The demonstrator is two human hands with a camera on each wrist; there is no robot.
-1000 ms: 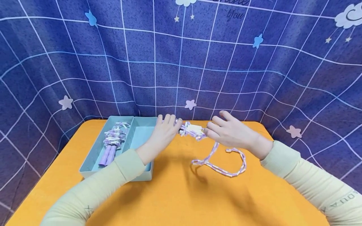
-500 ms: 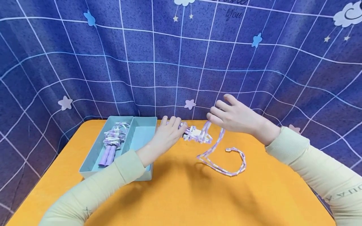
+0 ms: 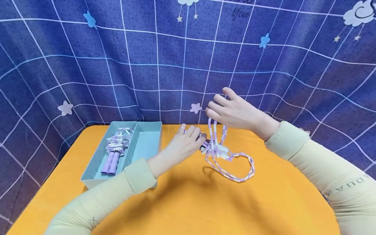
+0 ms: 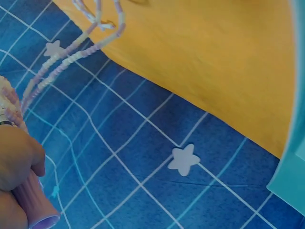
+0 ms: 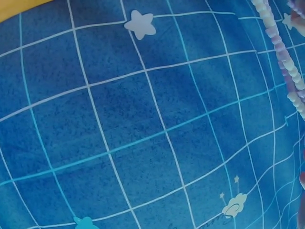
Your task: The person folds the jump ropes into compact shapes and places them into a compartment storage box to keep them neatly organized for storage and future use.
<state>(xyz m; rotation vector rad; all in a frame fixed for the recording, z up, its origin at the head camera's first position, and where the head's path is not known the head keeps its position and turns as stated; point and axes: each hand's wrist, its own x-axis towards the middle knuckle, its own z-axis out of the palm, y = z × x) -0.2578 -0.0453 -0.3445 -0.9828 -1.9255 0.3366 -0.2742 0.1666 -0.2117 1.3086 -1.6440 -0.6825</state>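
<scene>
My left hand (image 3: pixel 185 143) grips the handles of a purple-and-white beaded jump rope (image 3: pixel 215 140) above the table. In the left wrist view the curled fingers wrap a purple handle (image 4: pixel 38 202), its hollow end showing. Raised higher to the right, my right hand (image 3: pixel 235 111) holds the beaded cord, and several strands hang down from its fingers. A loop of the cord curves toward the right below that hand. The right wrist view catches the beaded strands (image 5: pixel 281 52) at its right edge, with only slivers of fingers; the grip itself is hidden there.
A light-blue tray (image 3: pixel 145 143) with two compartments stands on the orange table (image 3: pixel 199 209) at the left. Its left compartment holds another bundled jump rope (image 3: pixel 114 150) with purple handles. A blue gridded curtain (image 3: pixel 176 78) hangs behind the table.
My right hand rose, then shifted slightly left, drawing strands of cord up over the bundle. My left hand moved a little right and down with the handles.
</scene>
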